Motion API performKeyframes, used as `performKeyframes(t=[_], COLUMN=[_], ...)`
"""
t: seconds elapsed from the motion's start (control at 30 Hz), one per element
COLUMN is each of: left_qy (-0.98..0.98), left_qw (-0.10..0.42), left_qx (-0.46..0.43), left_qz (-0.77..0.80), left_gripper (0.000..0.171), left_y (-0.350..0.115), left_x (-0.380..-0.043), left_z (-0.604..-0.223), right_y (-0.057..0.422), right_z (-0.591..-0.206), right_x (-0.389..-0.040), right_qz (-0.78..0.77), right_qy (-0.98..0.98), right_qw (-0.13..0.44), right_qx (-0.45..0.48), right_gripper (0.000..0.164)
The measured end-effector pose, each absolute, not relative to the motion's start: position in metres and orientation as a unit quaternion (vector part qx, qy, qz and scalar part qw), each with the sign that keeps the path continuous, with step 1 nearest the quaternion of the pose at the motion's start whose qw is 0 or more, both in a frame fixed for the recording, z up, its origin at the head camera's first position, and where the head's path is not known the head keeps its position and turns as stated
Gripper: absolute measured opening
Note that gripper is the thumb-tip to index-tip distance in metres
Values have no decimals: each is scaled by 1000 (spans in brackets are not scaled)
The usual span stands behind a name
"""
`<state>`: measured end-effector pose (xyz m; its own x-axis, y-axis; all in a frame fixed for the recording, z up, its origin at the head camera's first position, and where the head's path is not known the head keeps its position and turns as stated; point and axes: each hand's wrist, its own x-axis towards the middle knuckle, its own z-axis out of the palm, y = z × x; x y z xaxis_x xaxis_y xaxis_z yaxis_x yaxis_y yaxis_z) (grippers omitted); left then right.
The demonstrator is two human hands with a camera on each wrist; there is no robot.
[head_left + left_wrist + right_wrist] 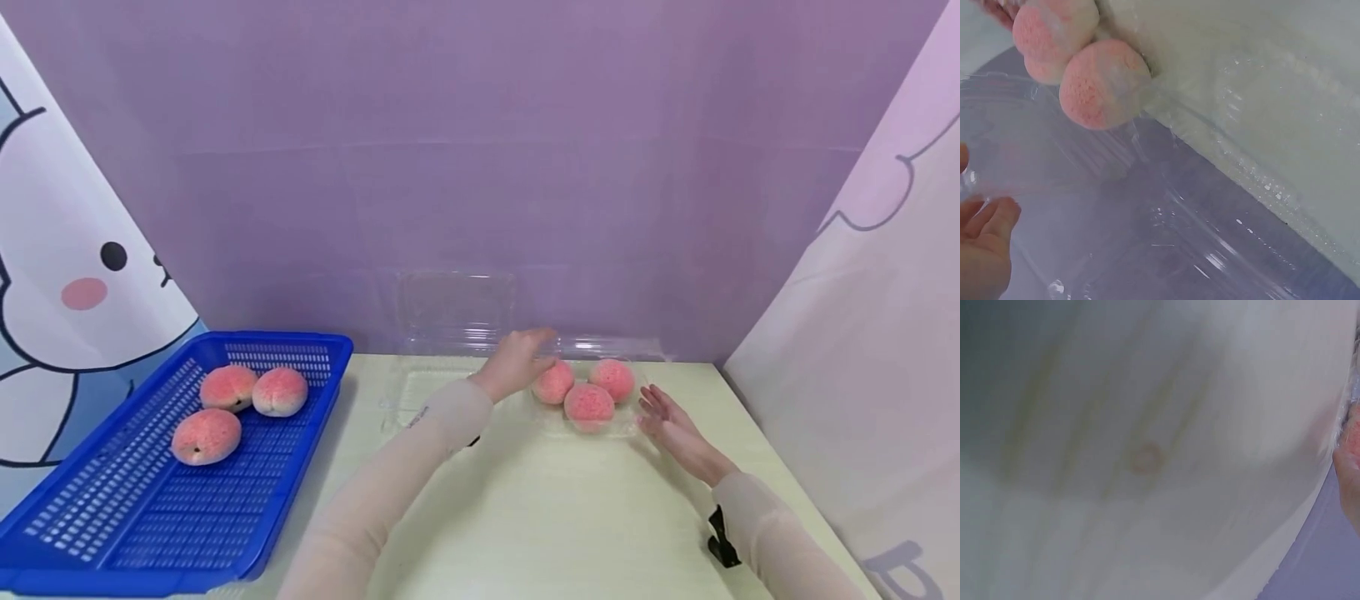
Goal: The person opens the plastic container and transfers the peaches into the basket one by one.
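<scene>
Three pink peaches (588,407) sit together in a clear plastic clamshell box (551,427) on the table. My left hand (517,364) is at the box's back left. In the left wrist view, that hand (988,244) pinches the edge of the clear lid (1054,144) between thumb and fingers, and the peaches (1104,84) lie beyond it. My right hand (678,429) stands at the box's right side, fingers extended beside the wall; whether they touch it is unclear. Only a bit of the right hand (1349,487) shows in the right wrist view, beside a peach.
At the left stands a blue plastic basket (273,508) holding three more peaches (206,436). Another clear clamshell box (427,392) lies left of the filled one, its lid (457,304) raised against the purple backdrop (480,192). Printed cloth (877,350) hangs at the right.
</scene>
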<state>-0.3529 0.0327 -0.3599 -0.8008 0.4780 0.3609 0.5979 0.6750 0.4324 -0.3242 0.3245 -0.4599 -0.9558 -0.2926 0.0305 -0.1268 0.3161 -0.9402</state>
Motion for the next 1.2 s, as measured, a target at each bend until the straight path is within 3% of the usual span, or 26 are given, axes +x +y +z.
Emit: performKeyframes(t=[0.3, 0.57, 0.83, 1.0, 1.07, 1.13, 1.2], left_qy=[-853, -834, -820, -805, -805, -809, -811], left_qw=[83, 89, 80, 95, 74, 42, 4], left_qx=[-187, -147, -124, -141, -130, -112, -85], left_qz=[-480, -524, -553, -568, -575, -576, -579], left_gripper=[47, 39, 43, 51, 53, 56, 58], left_y=[41, 40, 38, 35, 36, 35, 36], left_x=[-378, -402, -416, -491, -500, -473, -425], left_z=[-349, -336, -333, -388, -394, -375, -341], right_y=[325, 324, 321, 321, 323, 325, 327], right_z=[-459, -458, -457, -457, -457, -456, -455], right_x=[-325, -326, -329, -332, -334, -336, -337], right_qz=[-578, -584, -582, -575, -570, -562, -556], right_qy=[803, 798, 801, 804, 807, 812, 817], right_qw=[80, 84, 87, 97, 97, 97, 99], right_qx=[-121, -124, -112, -114, -119, -120, -117], right_gripper=[77, 77, 77, 82, 84, 86, 88])
